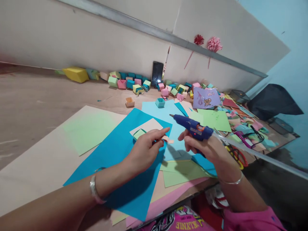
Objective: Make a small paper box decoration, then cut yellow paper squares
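Note:
My right hand (204, 146) is wrapped round the grip of a blue glue gun (192, 126), whose nozzle points left and away over the light blue sheet. A clear glue stick (260, 155) juts out behind the gun. My left hand (145, 150) rests on the big blue paper sheet (113, 160), fingers pinched on a small pale paper piece (167, 139). Just beyond the fingers lies a small green folded box (139, 133) next to a cream square (146, 125).
Sheets of green (86, 128), pink and light blue paper overlap on the wooden table. Several small folded paper boxes (134, 82) line the wall beside a dark phone (157, 73). Scissors (237, 154), scraps and a purple card (205, 98) clutter the right side.

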The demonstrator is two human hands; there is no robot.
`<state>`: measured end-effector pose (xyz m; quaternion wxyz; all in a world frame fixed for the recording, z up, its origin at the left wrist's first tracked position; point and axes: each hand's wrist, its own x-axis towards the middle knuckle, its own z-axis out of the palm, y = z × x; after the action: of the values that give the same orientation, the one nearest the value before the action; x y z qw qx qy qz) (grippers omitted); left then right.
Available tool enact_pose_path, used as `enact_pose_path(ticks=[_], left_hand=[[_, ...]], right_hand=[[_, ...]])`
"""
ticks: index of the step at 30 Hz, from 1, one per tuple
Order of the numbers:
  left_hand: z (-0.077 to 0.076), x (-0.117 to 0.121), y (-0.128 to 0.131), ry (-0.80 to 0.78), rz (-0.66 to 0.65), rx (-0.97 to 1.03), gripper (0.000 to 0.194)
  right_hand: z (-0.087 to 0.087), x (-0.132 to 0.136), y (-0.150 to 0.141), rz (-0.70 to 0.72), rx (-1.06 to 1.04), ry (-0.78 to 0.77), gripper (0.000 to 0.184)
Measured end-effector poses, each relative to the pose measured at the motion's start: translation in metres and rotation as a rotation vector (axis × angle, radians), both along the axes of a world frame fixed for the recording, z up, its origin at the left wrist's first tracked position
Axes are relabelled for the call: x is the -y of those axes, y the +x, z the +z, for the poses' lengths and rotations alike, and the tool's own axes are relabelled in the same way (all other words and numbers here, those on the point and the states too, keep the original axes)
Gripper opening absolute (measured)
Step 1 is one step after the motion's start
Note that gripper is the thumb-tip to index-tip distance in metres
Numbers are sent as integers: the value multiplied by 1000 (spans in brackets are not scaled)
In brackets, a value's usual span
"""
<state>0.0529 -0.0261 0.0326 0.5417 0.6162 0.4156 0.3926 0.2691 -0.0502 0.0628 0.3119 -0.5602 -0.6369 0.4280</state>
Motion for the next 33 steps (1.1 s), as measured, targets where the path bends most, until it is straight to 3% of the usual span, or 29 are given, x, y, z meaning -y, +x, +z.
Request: enact_pose_path(ticks=[4, 7, 9, 12, 15, 20, 24, 29, 33], left_hand=[[-7, 6, 2, 128, -8, -78, 40], [-9, 9, 3, 109, 1, -71, 37], [-8, 11, 4, 25, -3, -2, 39], [-4, 10, 4, -224, -45, 163, 52], [-2, 8, 3, -418, -89, 255, 35], [-8, 5, -1, -519, -214, 218, 23], [-12, 4, -1, -511, -265, 174, 24], [-8, 6, 3, -389, -181, 121, 22], [-7, 9, 5, -345, -151, 195, 28]], right_hand=[[-8, 6, -30, -86, -74, -13, 23], [-14, 6, -42, -158, -133, -2, 20], [-16, 5, -44, -185, -175, 28, 19], [-19, 5, -43, -199, -236, 44, 19], [-21, 4, -39, -181, -241, 46, 17], [-20, 2, -33, -119, -156, 51, 8], [-17, 1, -34, -90, -127, 11, 9], [-18, 0, -35, -107, -119, 18, 15], [-23, 0, -36, -140, -138, 20, 16]])
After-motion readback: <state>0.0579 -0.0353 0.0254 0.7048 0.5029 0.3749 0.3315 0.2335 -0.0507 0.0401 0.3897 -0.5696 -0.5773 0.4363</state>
